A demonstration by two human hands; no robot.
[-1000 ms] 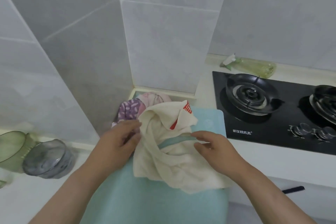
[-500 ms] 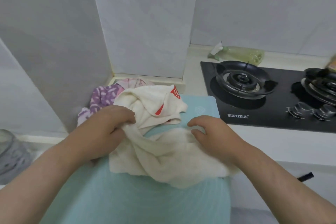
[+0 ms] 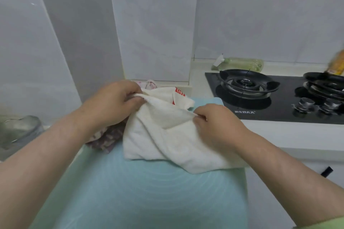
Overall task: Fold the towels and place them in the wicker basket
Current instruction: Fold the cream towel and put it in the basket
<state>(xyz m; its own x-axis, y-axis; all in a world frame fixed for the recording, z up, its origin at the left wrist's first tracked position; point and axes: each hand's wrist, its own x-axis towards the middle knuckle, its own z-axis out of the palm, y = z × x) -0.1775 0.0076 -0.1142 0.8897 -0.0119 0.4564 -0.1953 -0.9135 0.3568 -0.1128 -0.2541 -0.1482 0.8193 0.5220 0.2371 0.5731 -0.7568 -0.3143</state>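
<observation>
Over the teal mat [image 3: 149, 191], your left hand [image 3: 113, 102] and right hand [image 3: 216, 122] pinch the cream towel [image 3: 158, 139] at its edge; draw it taut before folding

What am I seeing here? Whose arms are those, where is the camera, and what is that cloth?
There is no machine here. These are a person's two bare arms, seen by a wide-angle camera worn on their head that looks forward and down. The left hand and the right hand each pinch an edge of a cream towel with a red label. The towel's lower part rests on a light blue mat on a kitchen counter. A purple patterned cloth lies bunched beside the towel, partly under the left wrist. To the right is a black gas hob, with a green bottle lying on its side behind it. The wicker basket is not in view.
</observation>
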